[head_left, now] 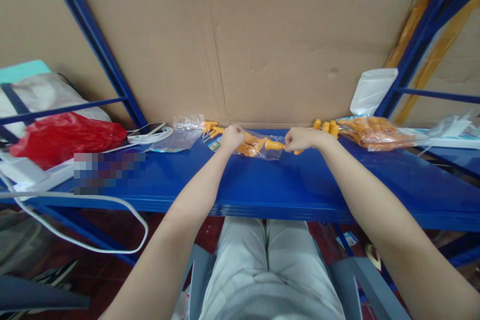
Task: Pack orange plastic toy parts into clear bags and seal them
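Note:
My left hand (231,138) is closed on one end of a small clear plastic bag (258,149) that lies on the blue shelf (285,185). My right hand (299,139) is closed in a pinch on an orange plastic piece (275,145) at the bag's other end. Several more orange pieces show inside the bag between my hands. A few loose orange pieces (210,128) lie just left of my left hand, and others (327,126) stand behind my right wrist.
A larger bag of orange pieces (375,132) lies at the right. An empty clear bag (182,135), a white cable (150,136) and a red bag (62,137) lie at the left. Cardboard (243,40) backs the shelf, with blue uprights on both sides.

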A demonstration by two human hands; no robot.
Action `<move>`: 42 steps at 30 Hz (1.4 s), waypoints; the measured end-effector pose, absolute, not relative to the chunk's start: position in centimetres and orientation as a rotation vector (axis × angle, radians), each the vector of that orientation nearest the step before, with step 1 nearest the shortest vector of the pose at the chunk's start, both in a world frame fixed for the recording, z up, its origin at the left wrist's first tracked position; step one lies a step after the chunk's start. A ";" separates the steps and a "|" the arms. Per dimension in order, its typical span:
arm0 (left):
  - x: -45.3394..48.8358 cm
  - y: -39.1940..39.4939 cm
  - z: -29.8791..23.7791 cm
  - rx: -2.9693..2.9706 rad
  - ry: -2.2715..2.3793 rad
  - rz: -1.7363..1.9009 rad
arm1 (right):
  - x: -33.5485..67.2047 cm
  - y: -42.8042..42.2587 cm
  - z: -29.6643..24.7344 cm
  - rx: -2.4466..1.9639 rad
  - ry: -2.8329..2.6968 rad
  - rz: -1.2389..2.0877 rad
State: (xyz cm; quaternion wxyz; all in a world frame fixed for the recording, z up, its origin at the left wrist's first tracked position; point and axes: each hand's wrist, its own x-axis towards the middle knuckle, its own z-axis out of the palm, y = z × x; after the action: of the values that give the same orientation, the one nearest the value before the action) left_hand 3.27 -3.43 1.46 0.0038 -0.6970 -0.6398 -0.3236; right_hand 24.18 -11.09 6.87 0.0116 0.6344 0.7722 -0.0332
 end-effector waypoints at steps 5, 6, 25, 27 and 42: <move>2.8 -3.0 1.4 -2.136 -2.049 -1.070 | 23.6 -10.1 5.7 1.916 2.552 -0.031; 2.7 -3.0 1.4 -2.131 -2.066 -1.080 | 23.6 -9.9 5.4 1.892 2.574 -0.021; 2.9 -2.8 1.1 -2.193 -2.187 -1.135 | 21.6 -8.3 1.7 2.104 2.878 -0.492; 2.9 -3.0 1.1 -2.184 -2.193 -1.141 | 21.2 -8.0 1.1 2.199 2.909 -0.716; 2.9 -3.1 1.4 -2.143 -2.226 -1.196 | 20.0 -7.5 0.2 2.305 2.779 -1.827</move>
State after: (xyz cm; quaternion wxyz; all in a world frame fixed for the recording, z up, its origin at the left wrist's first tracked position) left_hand 2.94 -3.14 1.44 -0.0860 -0.6444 -0.6694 -0.3596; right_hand 20.01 -7.46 0.16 -0.4371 0.5123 0.6177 -0.4060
